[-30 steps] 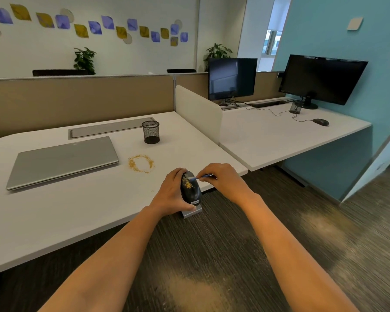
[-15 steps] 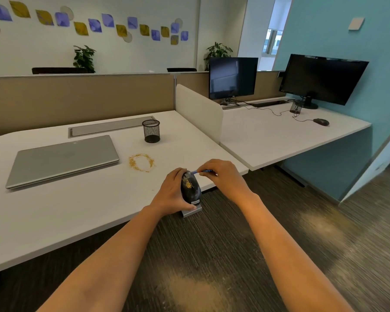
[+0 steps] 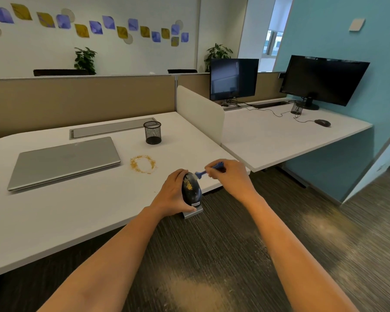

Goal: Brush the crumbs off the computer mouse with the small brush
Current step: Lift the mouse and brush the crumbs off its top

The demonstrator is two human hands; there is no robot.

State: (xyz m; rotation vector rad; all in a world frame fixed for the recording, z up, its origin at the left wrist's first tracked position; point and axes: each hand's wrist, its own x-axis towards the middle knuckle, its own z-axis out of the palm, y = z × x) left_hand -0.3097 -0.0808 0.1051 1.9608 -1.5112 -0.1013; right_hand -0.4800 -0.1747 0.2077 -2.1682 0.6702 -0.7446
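My left hand [image 3: 170,195] grips a black computer mouse [image 3: 191,190], held tilted up near the desk's front right corner. Yellow crumbs speckle the mouse's upper back. My right hand [image 3: 231,176] pinches a small blue brush [image 3: 208,170]. The brush's bristle end sits just above and to the right of the mouse's top, slightly off the crumbs. A ring of yellow crumbs [image 3: 143,164] lies on the white desk [image 3: 77,210] behind the mouse.
A closed grey laptop [image 3: 63,162] lies at the left and a black mesh pen cup [image 3: 153,132] stands behind the crumb ring. A white divider [image 3: 199,114] separates the neighbouring desk with two monitors [image 3: 233,78] and another mouse [image 3: 322,122]. Dark carpet lies below.
My right hand with the brush has lifted up and to the right, taking the bristles off the mouse's crumbed back. My left hand keeps the mouse nearly still.
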